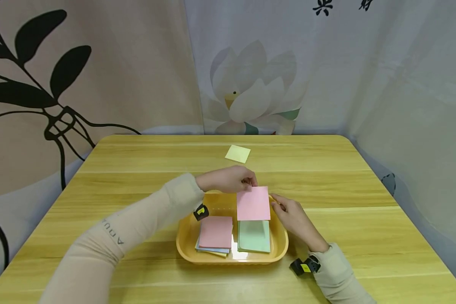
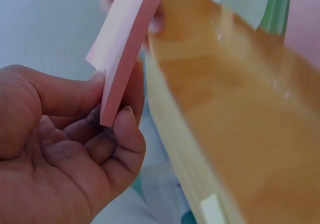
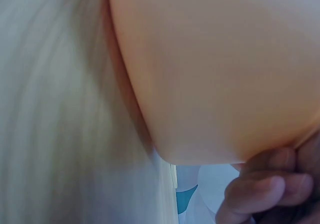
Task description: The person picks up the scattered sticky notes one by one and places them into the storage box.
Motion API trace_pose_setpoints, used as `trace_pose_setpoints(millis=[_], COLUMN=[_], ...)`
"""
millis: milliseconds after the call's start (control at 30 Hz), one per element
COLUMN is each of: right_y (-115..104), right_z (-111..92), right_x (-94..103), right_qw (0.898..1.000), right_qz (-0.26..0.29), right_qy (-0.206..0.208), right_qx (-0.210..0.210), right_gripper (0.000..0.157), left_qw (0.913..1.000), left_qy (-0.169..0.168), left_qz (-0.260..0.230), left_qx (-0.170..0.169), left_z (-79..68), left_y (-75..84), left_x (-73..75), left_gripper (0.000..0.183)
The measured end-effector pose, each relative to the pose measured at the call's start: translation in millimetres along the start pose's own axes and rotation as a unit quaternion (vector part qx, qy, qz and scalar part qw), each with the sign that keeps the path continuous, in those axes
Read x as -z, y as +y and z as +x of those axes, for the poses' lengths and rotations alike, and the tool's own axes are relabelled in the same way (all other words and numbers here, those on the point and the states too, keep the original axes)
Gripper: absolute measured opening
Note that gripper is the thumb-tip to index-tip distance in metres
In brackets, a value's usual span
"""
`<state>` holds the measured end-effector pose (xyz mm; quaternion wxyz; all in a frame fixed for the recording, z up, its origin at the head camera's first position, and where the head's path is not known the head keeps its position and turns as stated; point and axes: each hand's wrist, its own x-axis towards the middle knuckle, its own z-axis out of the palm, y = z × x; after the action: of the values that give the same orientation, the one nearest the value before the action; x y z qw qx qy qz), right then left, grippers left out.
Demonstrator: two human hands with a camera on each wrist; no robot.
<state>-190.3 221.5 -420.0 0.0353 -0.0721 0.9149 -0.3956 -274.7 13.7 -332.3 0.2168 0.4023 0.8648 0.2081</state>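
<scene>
My left hand (image 1: 233,179) pinches a thick pink sticky note pad (image 1: 253,203) by its far edge, thumb on one face and fingers on the other in the left wrist view. The pad hangs over a yellow-orange plastic tray (image 1: 186,249). Under it in the head view, a light green sticky note pad (image 1: 253,237) lies in the tray's right half. In the left half a pink pad (image 1: 215,232) tops blue and yellow ones. At the tray's far right corner, my right hand (image 1: 293,215) holds the rim, its fingers (image 3: 252,194) curled by the outer wall.
A single pale yellow sticky note pad (image 1: 237,154) lies on the wooden table (image 1: 144,156) beyond the tray. Behind the table's far edge hangs a printed curtain (image 1: 156,63) with leaves and a lotus.
</scene>
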Motion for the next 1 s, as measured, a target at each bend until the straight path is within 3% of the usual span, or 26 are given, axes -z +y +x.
trace_pose_setpoints(millis=[400, 1000], right_y=[0, 0], right_z=[0, -1], right_x=[0.9, 2.1], right_qw=[1.0, 1.0], right_qz=[0.006, 0.003], right_qy=[0.0, 0.003], right_qx=[0.009, 0.024], right_gripper=[0.039, 0.039], left_qw=[0.9978, 0.9957], left_qy=[-0.059, -0.088], left_qz=[0.027, 0.029], left_qx=[-0.018, 0.006], left_z=[-0.8, 0.6], left_y=[10.9, 13.0], left_x=[-34.0, -54.2], left_gripper=[0.015, 0.02])
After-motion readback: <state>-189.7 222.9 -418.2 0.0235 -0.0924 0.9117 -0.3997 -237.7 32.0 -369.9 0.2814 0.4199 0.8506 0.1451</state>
